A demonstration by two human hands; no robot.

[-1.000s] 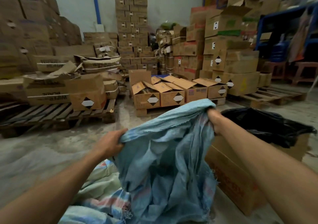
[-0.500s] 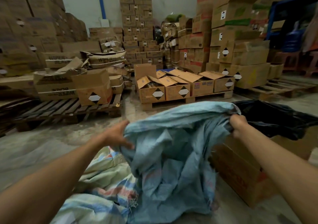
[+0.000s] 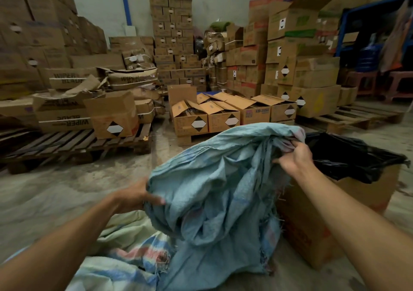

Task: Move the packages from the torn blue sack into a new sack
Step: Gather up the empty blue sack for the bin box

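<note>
1. Gripping torn blue sack (image 3: 214, 192) with both hands: left hand (image 3: 134, 198) bunching the near-left edge, right hand (image 3: 295, 157) pinching the raised far-right edge.
2. Hanging limp between the hands, long axis running down toward the floor; right hand higher, farther.
3. Lying just below left: striped sack (image 3: 125, 266). Packages not visible.
4. Standing right: carton lined with black bag (image 3: 348, 159); concrete floor, pallets, stacked cartons.
</note>
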